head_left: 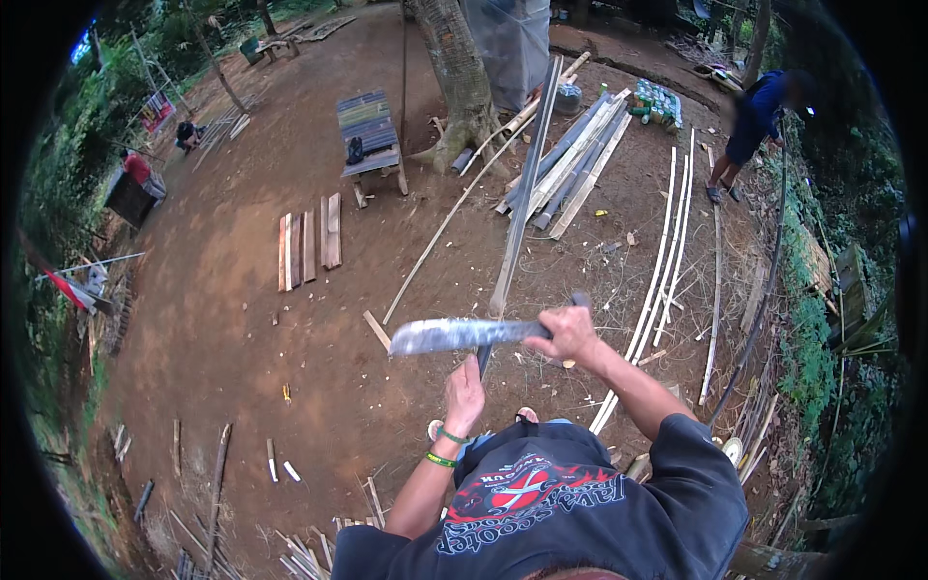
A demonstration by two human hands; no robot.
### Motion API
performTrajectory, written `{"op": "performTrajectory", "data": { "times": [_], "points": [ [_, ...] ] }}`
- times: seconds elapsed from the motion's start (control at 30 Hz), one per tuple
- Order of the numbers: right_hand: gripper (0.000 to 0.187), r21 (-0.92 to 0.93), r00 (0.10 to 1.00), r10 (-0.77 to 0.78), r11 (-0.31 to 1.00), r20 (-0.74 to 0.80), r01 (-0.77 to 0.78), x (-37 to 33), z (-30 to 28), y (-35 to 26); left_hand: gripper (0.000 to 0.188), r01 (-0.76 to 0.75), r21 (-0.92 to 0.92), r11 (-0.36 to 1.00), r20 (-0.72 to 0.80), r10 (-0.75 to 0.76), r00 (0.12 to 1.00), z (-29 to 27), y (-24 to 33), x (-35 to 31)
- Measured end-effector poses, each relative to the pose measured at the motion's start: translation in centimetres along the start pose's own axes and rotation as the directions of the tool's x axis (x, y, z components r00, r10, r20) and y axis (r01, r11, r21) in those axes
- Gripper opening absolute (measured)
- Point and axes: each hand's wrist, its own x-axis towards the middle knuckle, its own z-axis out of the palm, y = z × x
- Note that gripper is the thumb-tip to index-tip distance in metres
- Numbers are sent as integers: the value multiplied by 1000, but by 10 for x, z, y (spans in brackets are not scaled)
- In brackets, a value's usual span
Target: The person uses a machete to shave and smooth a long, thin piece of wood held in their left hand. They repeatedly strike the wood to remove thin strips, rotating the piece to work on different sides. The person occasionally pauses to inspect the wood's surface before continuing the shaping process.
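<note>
My right hand [568,334] is closed round the dark handle of a machete [449,336]. Its broad, shiny blade points left and lies across the near end of a long bamboo strip [522,198] in this view; whether it touches is unclear. That strip stretches away from me, dark along one side and paler toward its near part. Just below the blade, my left hand [464,394], with green bands at the wrist, is closed on the strip's near end. Motion smears the blade a little.
Long pale bamboo slats [663,261] lie on the right, and a stack of split bamboo [580,159] lies ahead. Short boards [307,242] and a low slatted bench [368,135] are at left, near a tree trunk [454,72]. A person in blue [759,121] stands far right.
</note>
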Motion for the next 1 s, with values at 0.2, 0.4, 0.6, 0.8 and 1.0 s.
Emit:
{"op": "performTrajectory", "data": {
  "times": [0.2, 0.4, 0.6, 0.8, 1.0],
  "points": [
    [61, 141, 880, 460, 885, -118, -443, 48, -47, 48, 57, 143, -67, 988, 115, -134, 984, 6, -8, -11],
    [65, -59, 995, -72, 995, 66, 76, 15, -13, -3, 53, -134, -73, 988, -58, 130, 990, 12, -17, 7],
    [58, -53, 887, 379, 913, -263, -405, 67, -82, 94, 52, 220, -174, 960, 232, -177, 956, -10, 16, -6],
    [66, -199, 971, -227, 951, 72, 237, 52, -58, 44, 56, 143, -157, 977, 192, -112, 975, 1, -7, -3],
    [64, -70, 860, 457, 873, -226, -482, 106, -147, 172, 55, 205, -256, 945, 314, -119, 942, -5, 9, -5]
  ]
}}
